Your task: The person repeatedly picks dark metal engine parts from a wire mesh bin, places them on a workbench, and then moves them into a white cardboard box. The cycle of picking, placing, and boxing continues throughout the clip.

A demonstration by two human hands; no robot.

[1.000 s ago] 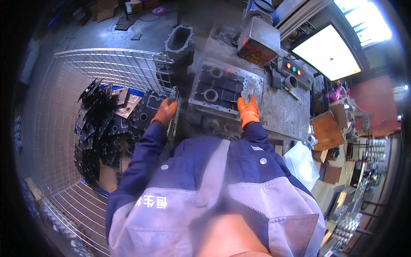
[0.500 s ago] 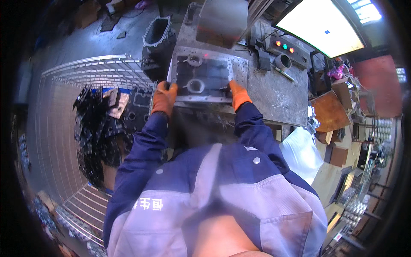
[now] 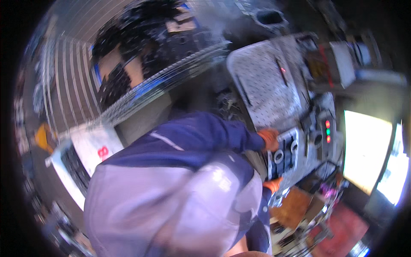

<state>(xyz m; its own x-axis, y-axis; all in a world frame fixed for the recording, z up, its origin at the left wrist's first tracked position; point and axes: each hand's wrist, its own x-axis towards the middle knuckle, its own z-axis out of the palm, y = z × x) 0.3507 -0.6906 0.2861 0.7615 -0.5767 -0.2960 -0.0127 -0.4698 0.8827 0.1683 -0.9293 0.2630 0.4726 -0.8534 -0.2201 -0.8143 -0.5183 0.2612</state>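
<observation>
A rectangular metal plate (image 3: 289, 155), dark inside a pale rim with two light round rings, is between my hands in orange gloves. My left hand (image 3: 269, 139) grips its upper left corner, fingers wrapped over the edge. At the lower end my right hand (image 3: 272, 184) closes on the edge, partly hidden by my sleeve. Blur hides the exact finger positions, and I cannot tell whether the plate rests on the bench or is just above it. Beyond my left hand lies a silver fixture board (image 3: 267, 81) dotted with small holes.
A wire cage (image 3: 158, 81) holds a heap of black parts (image 3: 137, 25). Right of the plate are a control box with lit buttons (image 3: 328, 132) and a bright screen (image 3: 366, 150). A brown board (image 3: 293, 206) stands near my right hand; a white box (image 3: 96, 143) is at left.
My view has turned strongly. Both hands have carried the ringed plate off the silver fixture board, which now lies bare, toward the control-box side of the bench.
</observation>
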